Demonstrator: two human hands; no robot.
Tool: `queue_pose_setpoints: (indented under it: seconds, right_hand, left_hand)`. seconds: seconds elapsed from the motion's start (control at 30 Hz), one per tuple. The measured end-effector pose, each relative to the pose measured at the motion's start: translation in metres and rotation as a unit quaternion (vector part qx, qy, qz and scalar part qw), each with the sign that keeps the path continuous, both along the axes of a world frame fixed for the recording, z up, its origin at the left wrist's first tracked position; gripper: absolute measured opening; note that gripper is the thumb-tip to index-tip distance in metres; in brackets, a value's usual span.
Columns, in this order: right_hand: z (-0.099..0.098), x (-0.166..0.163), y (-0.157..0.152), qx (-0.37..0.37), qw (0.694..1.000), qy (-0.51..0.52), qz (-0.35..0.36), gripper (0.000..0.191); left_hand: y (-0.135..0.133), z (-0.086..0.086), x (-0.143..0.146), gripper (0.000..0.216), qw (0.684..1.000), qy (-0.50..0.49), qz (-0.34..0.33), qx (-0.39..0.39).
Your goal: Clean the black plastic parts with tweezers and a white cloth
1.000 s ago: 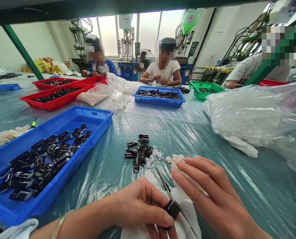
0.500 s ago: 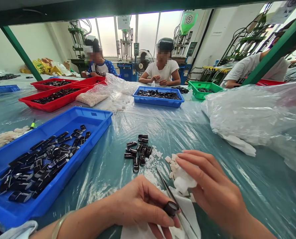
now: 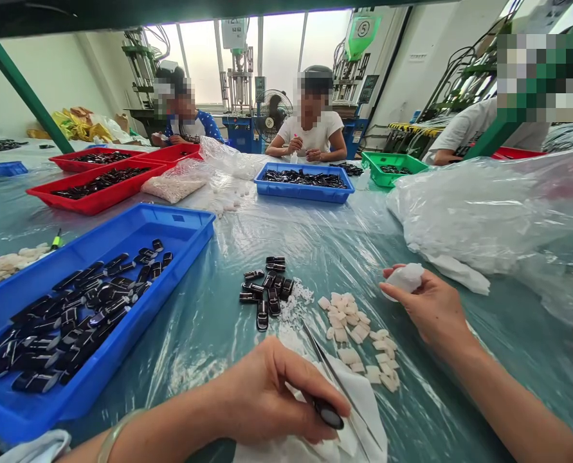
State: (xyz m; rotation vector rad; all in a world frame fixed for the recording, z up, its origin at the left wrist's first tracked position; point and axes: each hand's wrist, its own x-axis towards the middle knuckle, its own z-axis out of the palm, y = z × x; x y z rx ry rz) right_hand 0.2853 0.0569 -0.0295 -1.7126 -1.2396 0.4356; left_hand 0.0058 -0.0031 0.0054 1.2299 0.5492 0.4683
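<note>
My left hand [image 3: 271,392] is closed around a small glossy black part [image 3: 328,414] with a rounded grey end face, low in the middle of the view. To the right, my right hand [image 3: 435,312] grips a crumpled white wad of cloth or tissue [image 3: 406,279] above the table. Metal tweezers [image 3: 332,371] lie beside my left hand, partly over a white cloth [image 3: 370,402]. Cream-coloured flat pieces [image 3: 348,314] are scattered between my hands. Beyond my left hand are a small heap of black parts [image 3: 272,294] and thin white shreds [image 3: 298,303].
A large blue tray [image 3: 197,225] with many black parts stands at left. Farther back are red trays [image 3: 86,204], another blue tray [image 3: 305,191] and a green tray [image 3: 370,168]. Clear plastic bags [image 3: 483,218] lie at right. Several people sit across the plastic-covered table.
My right hand has moved right and away from the cream pieces with the white wad, uncovering more of them. My left hand has turned the black part slightly.
</note>
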Motion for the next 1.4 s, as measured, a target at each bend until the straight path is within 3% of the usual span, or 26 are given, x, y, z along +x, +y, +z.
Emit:
queue_pose_setpoints:
  seconds: [0.23,0.33,0.47,0.53,0.6,0.67,0.7,0.8,0.87,1.17,1.4]
  right_hand:
    - [-0.006,0.006,0.001,-0.01,0.999,0.026,0.027,0.021]
    - [0.001,0.005,0.0,0.013,1.0,0.006,0.01,0.025]
    - [0.023,-0.001,-0.006,0.077,0.992,-0.064,-0.079,0.07]
    - [0.037,-0.01,-0.016,0.121,0.982,-0.11,-0.097,0.077]
    - [0.047,-0.024,-0.028,0.154,0.975,-0.153,-0.044,0.05]
    - [0.051,-0.04,-0.039,0.157,0.967,-0.186,0.079,0.011]
    - [0.05,-0.048,-0.043,0.152,0.957,-0.197,0.148,0.005]
    - [0.04,-0.068,-0.049,0.119,0.901,-0.272,0.317,0.011]
    - [0.034,-0.076,-0.051,0.1,0.867,-0.326,0.362,0.018]
    - [0.024,-0.081,-0.053,0.08,0.861,-0.363,0.346,0.025]
    - [0.029,-0.083,-0.058,0.099,0.904,-0.296,0.293,0.016]
  left_hand:
    - [-0.001,0.003,-0.001,0.028,1.0,0.023,0.004,0.006]
    - [-0.002,0.004,-0.001,0.025,0.998,0.049,0.011,-0.038]
    - [0.0,0.007,0.002,0.017,0.99,0.059,0.055,-0.114]
    - [0.001,0.008,0.004,0.016,0.987,0.064,0.078,-0.124]
    - [0.003,0.009,0.005,0.02,0.985,0.065,0.094,-0.129]
    - [0.004,0.009,0.005,0.025,0.984,0.064,0.104,-0.133]
    - [0.004,0.009,0.005,0.027,0.983,0.064,0.105,-0.135]
    - [0.004,0.009,0.004,0.025,0.983,0.065,0.101,-0.141]
    - [0.004,0.009,0.004,0.024,0.983,0.057,0.098,-0.147]
    - [0.007,0.002,0.003,0.032,0.969,-0.023,0.107,-0.223]
    - [0.007,0.001,0.004,0.032,0.969,-0.03,0.101,-0.225]
